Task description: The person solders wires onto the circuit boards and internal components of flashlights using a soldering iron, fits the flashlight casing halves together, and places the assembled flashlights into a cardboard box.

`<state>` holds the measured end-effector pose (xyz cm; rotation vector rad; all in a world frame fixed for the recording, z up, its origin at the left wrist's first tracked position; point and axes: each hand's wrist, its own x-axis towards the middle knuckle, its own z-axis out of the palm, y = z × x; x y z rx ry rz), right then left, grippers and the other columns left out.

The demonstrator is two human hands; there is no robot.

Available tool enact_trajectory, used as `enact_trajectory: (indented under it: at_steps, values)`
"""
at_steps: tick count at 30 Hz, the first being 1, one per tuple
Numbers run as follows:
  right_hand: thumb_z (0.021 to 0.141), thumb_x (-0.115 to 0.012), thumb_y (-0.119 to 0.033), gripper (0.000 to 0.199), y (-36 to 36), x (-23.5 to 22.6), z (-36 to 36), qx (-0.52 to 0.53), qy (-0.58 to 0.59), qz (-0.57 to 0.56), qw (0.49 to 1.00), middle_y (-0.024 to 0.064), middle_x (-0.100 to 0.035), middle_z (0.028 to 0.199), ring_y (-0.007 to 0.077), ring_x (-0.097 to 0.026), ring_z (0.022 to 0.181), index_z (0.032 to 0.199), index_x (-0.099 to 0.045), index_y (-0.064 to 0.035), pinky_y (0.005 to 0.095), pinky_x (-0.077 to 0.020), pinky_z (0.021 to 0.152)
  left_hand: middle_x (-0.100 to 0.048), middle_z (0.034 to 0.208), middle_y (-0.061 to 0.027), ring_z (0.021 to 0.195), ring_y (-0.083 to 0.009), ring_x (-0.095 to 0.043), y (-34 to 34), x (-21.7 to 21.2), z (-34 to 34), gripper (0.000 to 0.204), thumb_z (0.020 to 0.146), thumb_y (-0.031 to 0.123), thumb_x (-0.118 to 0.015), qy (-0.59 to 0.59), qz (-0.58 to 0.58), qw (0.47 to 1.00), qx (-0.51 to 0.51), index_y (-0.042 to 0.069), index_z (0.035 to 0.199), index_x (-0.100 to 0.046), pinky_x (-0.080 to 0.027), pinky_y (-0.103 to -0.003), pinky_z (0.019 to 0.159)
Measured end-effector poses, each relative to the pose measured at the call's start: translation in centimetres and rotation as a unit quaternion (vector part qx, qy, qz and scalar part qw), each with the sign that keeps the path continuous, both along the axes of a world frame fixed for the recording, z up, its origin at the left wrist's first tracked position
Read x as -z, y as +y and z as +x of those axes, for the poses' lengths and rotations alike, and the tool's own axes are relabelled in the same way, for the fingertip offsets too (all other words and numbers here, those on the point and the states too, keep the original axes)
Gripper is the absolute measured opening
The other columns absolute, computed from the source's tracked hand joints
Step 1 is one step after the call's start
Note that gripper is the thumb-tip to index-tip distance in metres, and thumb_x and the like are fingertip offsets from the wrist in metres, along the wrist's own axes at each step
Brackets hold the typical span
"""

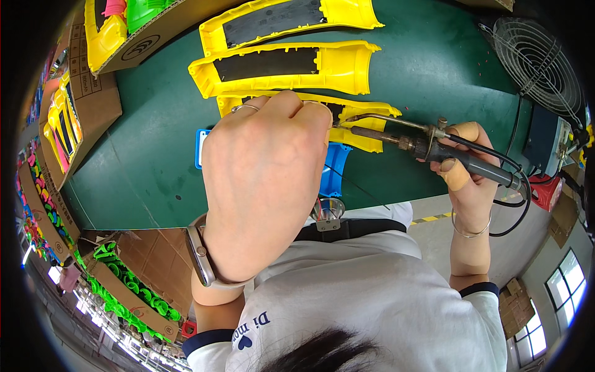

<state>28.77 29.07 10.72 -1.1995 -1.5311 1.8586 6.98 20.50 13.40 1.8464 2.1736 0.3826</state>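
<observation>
My right hand (468,180), its thumb and a finger wrapped in tan tape, is closed round the dark handle of a soldering iron (462,162). A thin curved metal feed tube (384,118) runs along the iron, and both tips reach in beside my left fingers. My left hand (266,142) is closed, knuckles up; its fingertips and whatever they hold are hidden. Under and beside it lie a yellow plastic shell (372,144) with a black inner panel and a blue plastic part (334,170). Nearer me, a small round part with wires (328,211) sits at the table edge.
Two more yellow shells (344,68) (350,12) lie beyond my hands on the green table (155,124). At right stand a wire-guarded fan (536,62) and a dark box (548,139). Cardboard boxes (93,105) with coloured plastic parts line the left; cables hang by my right hand.
</observation>
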Motion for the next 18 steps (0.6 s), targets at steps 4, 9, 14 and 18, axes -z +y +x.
enact_trajectory:
  at_steps: [4, 9, 14, 18]
  values:
    - [0.066, -0.066, -0.004, 0.029, 0.0, 0.4, -0.1, -0.020, -0.002, 0.022, 1.000, 0.0047, -0.058, 0.082, 0.0072, -0.053, 0.071, 0.092, -0.052, 0.0011, 0.0177, -0.0428, 0.063, -0.052, 0.063, -0.0068, 0.059, -0.0257, -0.053, 0.1, 0.0, 0.0, 0.004, 0.068, 0.008, -0.060, 0.006, -0.002, 1.000, 0.001, 0.007, 0.068, -0.056, -0.041, -0.034, 0.051]
    - [0.067, -0.066, -0.005, 0.030, -0.1, 0.1, -0.3, -0.005, 0.010, 0.010, 1.000, 0.0056, -0.058, 0.081, 0.0089, -0.055, 0.070, 0.092, -0.052, 0.0015, 0.0196, -0.0449, 0.064, -0.052, 0.063, -0.0070, 0.058, -0.0260, -0.053, 0.0, 0.0, 0.0, 0.004, 0.069, 0.009, -0.060, 0.010, 0.006, 1.000, 0.003, 0.007, 0.068, -0.056, -0.042, -0.034, 0.051]
    - [0.069, -0.068, -0.009, 0.035, -0.1, 0.3, 0.7, 0.022, 0.067, 0.026, 0.997, 0.0072, -0.057, 0.082, 0.0125, -0.058, 0.068, 0.096, -0.049, 0.0030, 0.0261, -0.0499, 0.066, -0.051, 0.063, -0.0073, 0.058, -0.0261, -0.052, -0.1, 0.1, 0.1, 0.005, 0.070, 0.010, -0.060, 0.015, 0.003, 1.000, 0.004, 0.007, 0.068, -0.056, -0.042, -0.034, 0.051]
    - [0.071, -0.069, -0.015, 0.041, -0.2, 0.2, 1.2, 0.078, 0.151, 0.013, 0.985, 0.0072, -0.054, 0.085, 0.0146, -0.058, 0.066, 0.101, -0.047, 0.0044, 0.0312, -0.0522, 0.063, -0.050, 0.062, -0.0076, 0.058, -0.0262, -0.052, -0.1, 0.1, 0.1, 0.006, 0.070, 0.011, -0.060, 0.021, 0.003, 1.000, 0.010, 0.007, 0.068, -0.056, -0.042, -0.034, 0.051]
